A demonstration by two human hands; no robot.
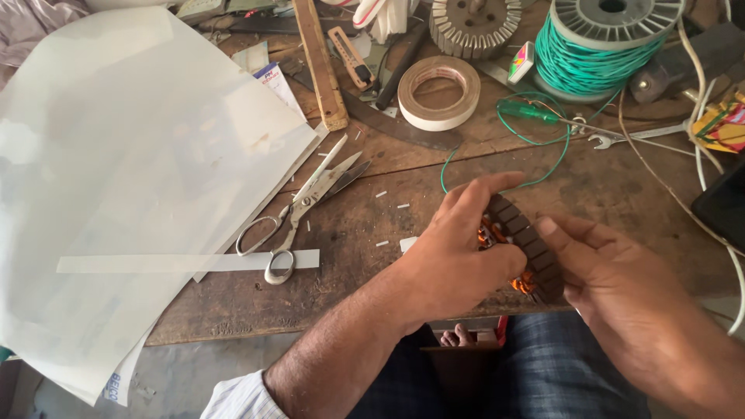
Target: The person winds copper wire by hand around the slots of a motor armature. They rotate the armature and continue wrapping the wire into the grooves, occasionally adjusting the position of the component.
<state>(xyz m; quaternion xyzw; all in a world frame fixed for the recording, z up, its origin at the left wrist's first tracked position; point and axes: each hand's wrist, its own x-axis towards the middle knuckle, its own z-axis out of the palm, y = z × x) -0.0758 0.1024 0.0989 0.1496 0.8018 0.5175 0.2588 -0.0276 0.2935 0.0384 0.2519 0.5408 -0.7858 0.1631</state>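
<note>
A dark, ring-shaped motor stator (530,242) with orange copper windings stands on edge at the near side of the wooden workbench (434,194). My left hand (458,248) wraps over its left side, fingers across the top. My right hand (613,283) grips its right side, thumb pressed on the outer rim. A thin green wire (543,140) runs from behind the stator toward a spool of green wire (597,46) at the back right.
Scissors (299,209) lie open left of my hands, beside large translucent sheets (132,178) and a cut strip (186,262). A tape roll (438,91), wooden stick (320,62), utility knife (351,56), second stator (475,23), green-handled screwdriver (531,111) and wrench (636,136) crowd the back.
</note>
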